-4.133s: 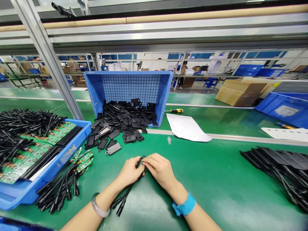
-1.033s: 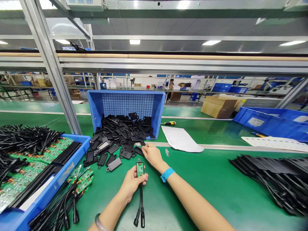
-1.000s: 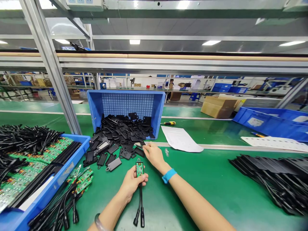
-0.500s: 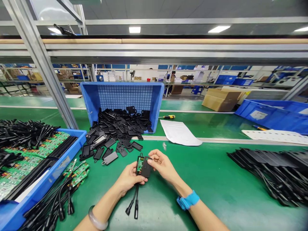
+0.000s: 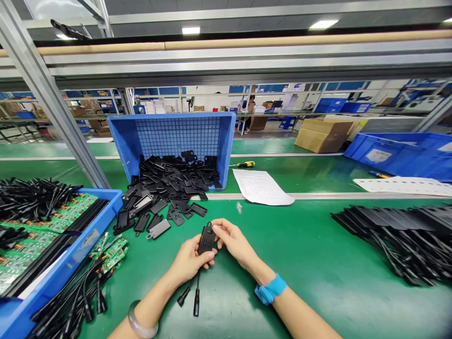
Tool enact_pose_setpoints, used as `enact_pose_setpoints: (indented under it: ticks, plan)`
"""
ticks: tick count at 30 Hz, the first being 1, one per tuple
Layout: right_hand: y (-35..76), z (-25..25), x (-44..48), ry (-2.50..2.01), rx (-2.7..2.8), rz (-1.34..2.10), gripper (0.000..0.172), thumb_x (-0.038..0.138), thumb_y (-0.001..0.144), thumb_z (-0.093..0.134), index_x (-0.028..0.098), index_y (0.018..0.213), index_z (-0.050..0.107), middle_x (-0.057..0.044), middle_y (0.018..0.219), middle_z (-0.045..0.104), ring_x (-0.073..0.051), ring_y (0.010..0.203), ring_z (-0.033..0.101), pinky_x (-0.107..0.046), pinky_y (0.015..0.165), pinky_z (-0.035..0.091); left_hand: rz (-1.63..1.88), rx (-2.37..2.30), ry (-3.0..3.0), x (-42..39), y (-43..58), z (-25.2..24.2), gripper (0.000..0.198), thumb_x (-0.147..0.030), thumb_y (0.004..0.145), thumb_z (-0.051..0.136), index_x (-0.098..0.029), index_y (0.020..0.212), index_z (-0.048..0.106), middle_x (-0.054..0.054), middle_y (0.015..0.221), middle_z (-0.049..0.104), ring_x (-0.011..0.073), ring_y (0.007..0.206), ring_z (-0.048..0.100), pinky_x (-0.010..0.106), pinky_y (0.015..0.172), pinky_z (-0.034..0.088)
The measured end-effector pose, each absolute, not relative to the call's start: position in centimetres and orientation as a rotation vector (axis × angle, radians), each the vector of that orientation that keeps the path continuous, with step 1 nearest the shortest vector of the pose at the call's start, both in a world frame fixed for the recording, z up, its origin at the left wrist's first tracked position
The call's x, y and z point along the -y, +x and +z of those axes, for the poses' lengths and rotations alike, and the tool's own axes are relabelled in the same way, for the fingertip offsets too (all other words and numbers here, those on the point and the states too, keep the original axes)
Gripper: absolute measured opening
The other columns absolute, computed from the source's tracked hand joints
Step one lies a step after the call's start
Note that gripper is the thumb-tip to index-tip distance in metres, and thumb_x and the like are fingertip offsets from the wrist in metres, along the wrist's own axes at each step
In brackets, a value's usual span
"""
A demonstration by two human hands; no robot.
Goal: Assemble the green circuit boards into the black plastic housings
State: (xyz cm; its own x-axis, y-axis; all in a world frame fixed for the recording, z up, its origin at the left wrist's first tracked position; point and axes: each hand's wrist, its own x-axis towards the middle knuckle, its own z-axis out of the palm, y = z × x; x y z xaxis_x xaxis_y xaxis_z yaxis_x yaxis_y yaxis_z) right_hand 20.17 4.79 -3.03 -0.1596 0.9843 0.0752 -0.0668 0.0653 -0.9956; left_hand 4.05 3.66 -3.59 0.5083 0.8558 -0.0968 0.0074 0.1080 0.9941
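Two bare forearms come in from the bottom edge — no sleeves and no gloves on either. The left hand has a smooth, pale, translucent bangle of rounded section on its wrist, sitting loosely and glossy under the lights. The right hand has a bright blue band wrapped flat and snug about its wrist — one end sticks out as a short tab. No rings show on the fingers.

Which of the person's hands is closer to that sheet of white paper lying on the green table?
Right. The right hand lies just below and left of the white paper sheet; the left hand sits farther left and lower.
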Motion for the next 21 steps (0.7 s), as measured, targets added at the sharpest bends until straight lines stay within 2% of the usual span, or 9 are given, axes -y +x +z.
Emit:
enact_pose_setpoints:
  ticks: [3, 7, 8, 10, 12, 14, 15, 19, 21]
  plan:
    - [20.2, -3.2, -4.9, -1.013, 1.397, 1.367, 0.045, 0.06, 0.081, 0.054, 0.016, 0.078, 0.056, 0.001, 0.066, 0.053, -0.01, 0.052, 0.047, -0.022, 0.048, 0.038, 0.743, -0.84, 1.34, -3.6, 4.1, -3.8, 0.046, -0.038, 0.073, 0.068, -0.012, 0.109, 0.053, 0.009, 0.088, 0.064, 0.0154, 0.067, 0.065, 0.023, 0.055, 0.051]
    - [19.9, -3.7, -5.0, -1.114, 1.429, 1.27, 0.045, 0.059, 0.084, 0.047, 0.017, 0.071, 0.052, 0.003, 0.057, 0.046, -0.011, 0.05, 0.043, -0.023, 0.048, 0.037, 0.755, -0.874, 1.327, -3.6, 4.5, -4.0, 0.043, -0.039, 0.073, 0.067, -0.01, 0.103, 0.054, 0.008, 0.08, 0.065, 0.0156, 0.061, 0.065, 0.025, 0.056, 0.053]
    - [19.7, -3.8, -4.9, -1.162, 1.462, 1.206, 0.044, 0.058, 0.086, 0.043, 0.017, 0.075, 0.054, 0.002, 0.06, 0.048, -0.013, 0.052, 0.045, -0.025, 0.051, 0.04, 0.776, -0.882, 1.319, -3.6, 4.6, -4.1, 0.045, -0.038, 0.073, 0.067, -0.01, 0.106, 0.053, 0.009, 0.081, 0.065, 0.0154, 0.061, 0.065, 0.025, 0.056, 0.053]
    - [19.1, -3.8, -4.5, -1.265, 1.585, 0.986, 0.042, 0.052, 0.088, 0.041, 0.014, 0.095, 0.057, -0.005, 0.076, 0.056, -0.018, 0.066, 0.053, -0.031, 0.062, 0.047, 0.836, -0.862, 1.301, -3.5, 4.9, -4.4, 0.054, -0.034, 0.073, 0.068, -0.012, 0.119, 0.049, 0.009, 0.087, 0.065, 0.0154, 0.068, 0.065, 0.026, 0.062, 0.054]
    - [18.7, -3.6, -4.0, -1.355, 1.753, 0.713, 0.049, 0.043, 0.087, 0.047, 0.01, 0.123, 0.048, -0.012, 0.1, 0.056, -0.024, 0.089, 0.055, -0.037, 0.081, 0.047, 0.864, -0.806, 1.295, -3.5, 5.1, -4.5, 0.074, -0.028, 0.072, 0.068, -0.016, 0.136, 0.035, 0.008, 0.094, 0.065, 0.0154, 0.077, 0.064, 0.026, 0.069, 0.053]
    - [18.8, -3.2, -3.7, -1.456, 1.924, 0.499, 0.058, 0.032, 0.086, 0.05, 0.007, 0.136, 0.034, -0.016, 0.113, 0.051, -0.026, 0.102, 0.051, -0.038, 0.09, 0.043, 0.832, -0.765, 1.369, -3.7, 4.9, -4.6, 0.085, -0.022, 0.071, 0.067, -0.019, 0.143, 0.023, 0.009, 0.1, 0.063, 0.0166, 0.085, 0.063, 0.027, 0.072, 0.052]
    - [19.2, -3.0, -3.6, -1.536, 1.995, 0.404, 0.058, 0.026, 0.086, 0.048, 0.006, 0.138, 0.032, -0.017, 0.113, 0.05, -0.027, 0.103, 0.051, -0.037, 0.089, 0.044, 0.815, -0.784, 1.46, -3.9, 4.7, -4.5, 0.082, -0.021, 0.072, 0.065, -0.019, 0.143, 0.025, 0.009, 0.103, 0.063, 0.0176, 0.089, 0.061, 0.028, 0.073, 0.051]
    - [21.9, -2.2, -4.2, -2.018, 2.061, -0.115, 0.051, 0.008, 0.083, 0.042, 0.003, 0.134, 0.04, -0.021, 0.102, 0.055, -0.031, 0.091, 0.054, -0.041, 0.075, 0.046, 0.812, -1.067, 1.977, -4.8, 3.4, -4.1, 0.049, -0.022, 0.077, 0.06, -0.02, 0.126, 0.053, 0.01, 0.108, 0.061, 0.0227, 0.097, 0.055, 0.037, 0.082, 0.049]
    - [23.2, -2.0, -4.5, -2.141, 2.011, -0.344, 0.05, 0.004, 0.081, 0.041, 0.003, 0.131, 0.044, -0.025, 0.105, 0.055, -0.034, 0.092, 0.053, -0.045, 0.074, 0.044, 0.806, -1.179, 2.129, -5.0, 2.9, -4.0, 0.045, -0.025, 0.079, 0.059, -0.021, 0.123, 0.054, 0.01, 0.112, 0.06, 0.0248, 0.102, 0.053, 0.043, 0.09, 0.046]
